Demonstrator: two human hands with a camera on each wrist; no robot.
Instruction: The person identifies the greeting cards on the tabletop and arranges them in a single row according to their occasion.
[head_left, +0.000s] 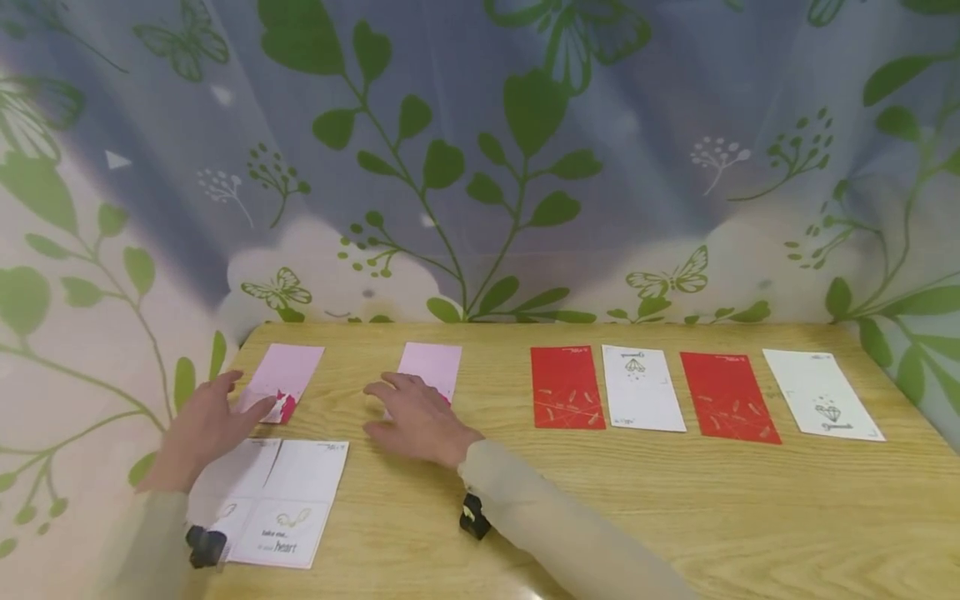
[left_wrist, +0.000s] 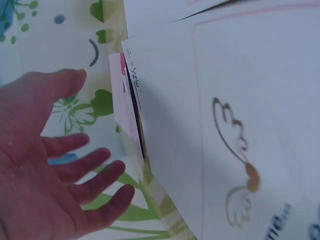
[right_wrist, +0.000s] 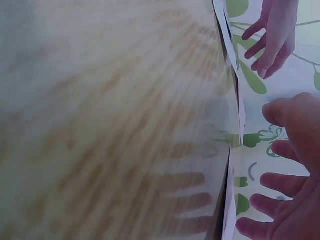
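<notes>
fingers (left_wrist: 107, 210) of left hand (head_left: 198, 433), right hand (head_left: 422, 422): spread, gripping nothing. pink cards (head_left: 433, 360): two, far left, below hands. red cards (head_left: 566, 379), white cards (head_left: 643, 404): far right, apparently laid out. winged cards (head_left: 307, 475): near left, perhaps unplaced.

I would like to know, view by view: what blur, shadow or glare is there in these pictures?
Head view: a small bright glare at the bottom edge, on the wooden table; left wrist view: a soft grey shadow across the white card with printed wings; right wrist view: the wooden table strongly blurred, with dark finger shapes, shadow or reflection, beside the right hand.
</notes>
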